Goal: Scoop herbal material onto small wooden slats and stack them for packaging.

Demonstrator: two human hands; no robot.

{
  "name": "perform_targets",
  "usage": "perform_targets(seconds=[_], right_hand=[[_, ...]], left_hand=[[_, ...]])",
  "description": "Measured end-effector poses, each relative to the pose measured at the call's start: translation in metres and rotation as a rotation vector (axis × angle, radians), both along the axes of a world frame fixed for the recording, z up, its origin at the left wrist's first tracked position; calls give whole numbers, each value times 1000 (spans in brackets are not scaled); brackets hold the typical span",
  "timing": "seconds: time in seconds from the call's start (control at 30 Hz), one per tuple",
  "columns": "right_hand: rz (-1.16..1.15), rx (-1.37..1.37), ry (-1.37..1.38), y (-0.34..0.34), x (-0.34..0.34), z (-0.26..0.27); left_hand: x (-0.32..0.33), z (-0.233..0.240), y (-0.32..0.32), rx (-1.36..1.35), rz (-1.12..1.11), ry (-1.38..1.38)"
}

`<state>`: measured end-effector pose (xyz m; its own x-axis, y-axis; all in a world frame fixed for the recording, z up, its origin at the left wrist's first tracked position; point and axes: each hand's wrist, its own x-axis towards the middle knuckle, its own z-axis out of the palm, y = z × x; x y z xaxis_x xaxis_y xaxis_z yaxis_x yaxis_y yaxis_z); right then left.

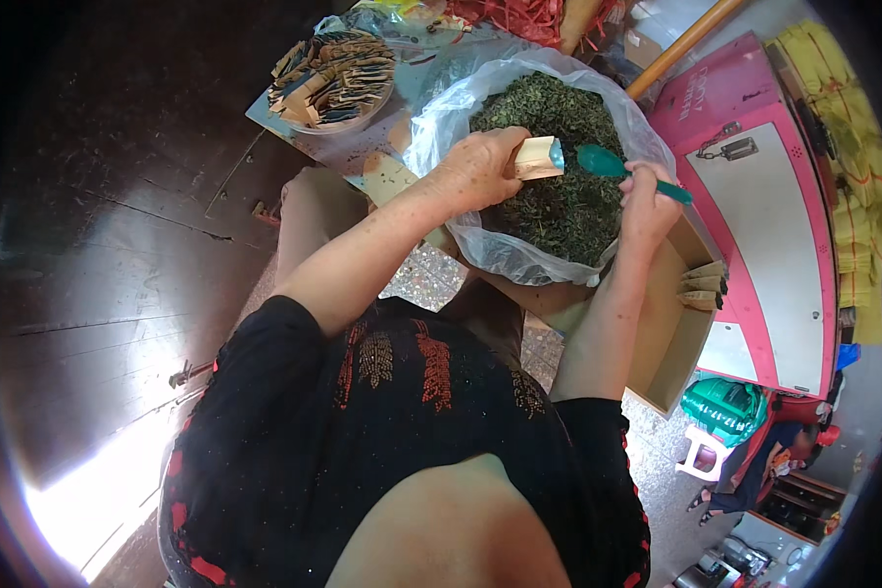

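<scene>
Dried green leaves [558, 220] fill a container lined with a clear plastic bag [496, 253] in front of me. Above them my left hand [478, 169] holds a small brown paper packet [538, 157], its silvery-blue mouth facing right. My right hand [648, 200] grips a green plastic spoon [601, 160] by the handle. The spoon's bowl hangs over the leaves, just right of the packet and apart from it. Whether leaves lie in the bowl or inside the packet, I cannot tell.
At the upper left, a round tub [353, 125] holds many brown packets [331, 73]. A cardboard box [661, 353] on the right has several packets [704, 285] at its edge. Beyond it stands a pink and white cabinet [761, 198]. A person [750, 470] is at the lower right.
</scene>
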<state>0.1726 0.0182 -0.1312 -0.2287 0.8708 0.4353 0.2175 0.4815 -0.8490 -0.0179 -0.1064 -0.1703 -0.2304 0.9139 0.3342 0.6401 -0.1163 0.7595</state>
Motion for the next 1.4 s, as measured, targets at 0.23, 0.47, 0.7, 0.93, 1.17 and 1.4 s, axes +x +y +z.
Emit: perform_targets(seconds=[0.23,0.47,0.7,0.93,1.17,1.4], right_hand=[[-62,-290,-207,17,-21,-68],[-34,-589,273,20,-10,-49],[71,-535,410,2,-7,-7],[348,84,-120,-32,-40,-10],[213,-109,31,-23,-12,6],[-103,11,-512,16,8,-45]], left_hand=[[1,-5,4,-37,14,-11],[-1,-2,1,-60,17,-26],[0,0,2,-65,21,1],[0,-2,3,-79,3,-38],[-1,-6,1,-50,8,-15],[2,-6,4,-38,18,18]])
